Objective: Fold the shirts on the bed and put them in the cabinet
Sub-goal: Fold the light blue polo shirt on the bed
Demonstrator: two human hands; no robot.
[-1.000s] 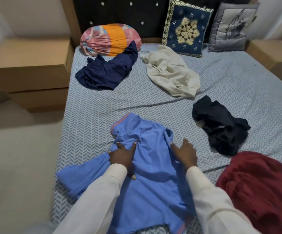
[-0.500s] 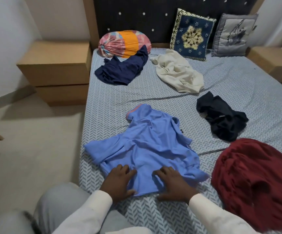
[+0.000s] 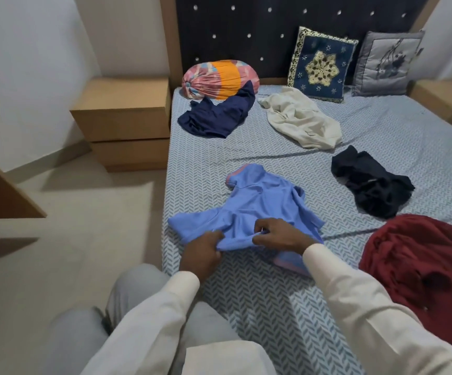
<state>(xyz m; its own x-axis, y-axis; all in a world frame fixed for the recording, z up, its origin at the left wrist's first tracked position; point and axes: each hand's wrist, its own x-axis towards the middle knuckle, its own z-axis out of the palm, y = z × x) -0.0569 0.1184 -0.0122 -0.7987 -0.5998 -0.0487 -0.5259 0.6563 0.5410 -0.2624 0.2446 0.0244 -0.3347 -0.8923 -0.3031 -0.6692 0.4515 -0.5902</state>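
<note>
A light blue shirt (image 3: 257,201) lies spread near the left edge of the bed (image 3: 287,293), collar pointing toward the headboard. My left hand (image 3: 201,251) grips its bottom hem, fingers curled round the bunched cloth. My right hand (image 3: 279,235) pinches the same hem just to the right. The hem is lifted slightly off the sheet. Other shirts lie crumpled on the bed: a navy one (image 3: 216,115), a cream one (image 3: 303,120), a black one (image 3: 371,182) and a dark red one (image 3: 425,269).
A round patterned bolster (image 3: 214,77) and two cushions (image 3: 323,60) lean against the dark headboard. Wooden bedside tables stand at the left (image 3: 124,117) and right (image 3: 446,98). A wooden panel edge (image 3: 2,190) juts in at far left over the beige floor.
Both hands moved from lying flat on the blue shirt to gripping its bottom hem and lifting it. The view has pulled back and shifted right.
</note>
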